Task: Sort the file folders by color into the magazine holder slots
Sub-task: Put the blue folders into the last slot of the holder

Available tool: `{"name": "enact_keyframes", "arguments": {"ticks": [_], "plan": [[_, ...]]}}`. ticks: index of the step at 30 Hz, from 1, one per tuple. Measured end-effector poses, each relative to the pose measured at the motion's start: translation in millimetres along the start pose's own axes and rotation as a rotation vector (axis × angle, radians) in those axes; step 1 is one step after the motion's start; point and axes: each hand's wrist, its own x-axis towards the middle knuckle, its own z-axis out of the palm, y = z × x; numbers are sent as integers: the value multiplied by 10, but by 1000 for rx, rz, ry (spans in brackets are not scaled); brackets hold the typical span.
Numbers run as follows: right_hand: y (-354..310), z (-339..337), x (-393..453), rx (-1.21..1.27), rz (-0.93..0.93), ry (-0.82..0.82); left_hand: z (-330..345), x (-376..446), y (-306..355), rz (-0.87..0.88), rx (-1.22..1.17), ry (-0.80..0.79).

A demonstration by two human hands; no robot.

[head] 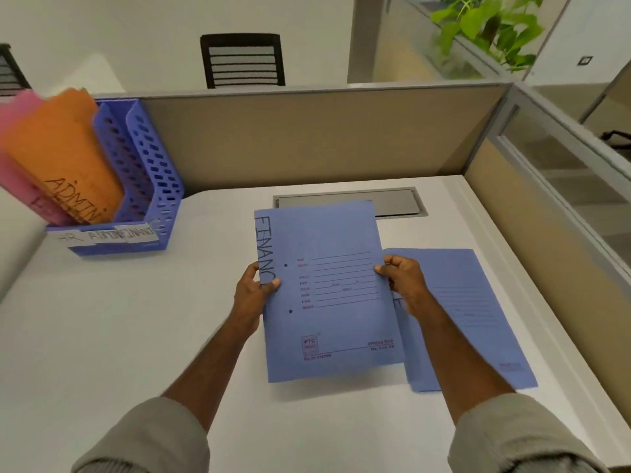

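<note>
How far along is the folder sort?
Done: pink folders and orange folders stand in the left slots of the blue perforated plastic magazine holder. In hand: the left hand and right hand hold a blue card folder marked FINANC by its side edges above the white desk. Left: that folder and another blue folder lying flat; the holder's right slots look empty.

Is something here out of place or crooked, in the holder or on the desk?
Nothing is damaged or spilled. The pink folder and orange folder lean backward in the blue magazine holder, and its paper labels overlap and sit crooked. Both hands, left hand and right hand, hold a blue folder; more blue folders lie on the desk.
</note>
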Motion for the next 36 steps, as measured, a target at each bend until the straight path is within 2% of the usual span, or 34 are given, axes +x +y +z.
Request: {"name": "enact_keyframes", "arguments": {"ticks": [7, 22, 28, 36], "plan": [[-147, 880, -48, -17, -31, -75, -859, -37, 125, 7, 0, 40], [-322, 2796, -342, -86, -15, -58, -2765, -3, 242, -27, 20, 26], [-362, 3298, -432, -134, -28, -14, -3151, -73, 298, -25, 23, 56], [-529, 3698, -393, -221, -61, -71, -3231, -201, 412, 13, -5, 98]]}}
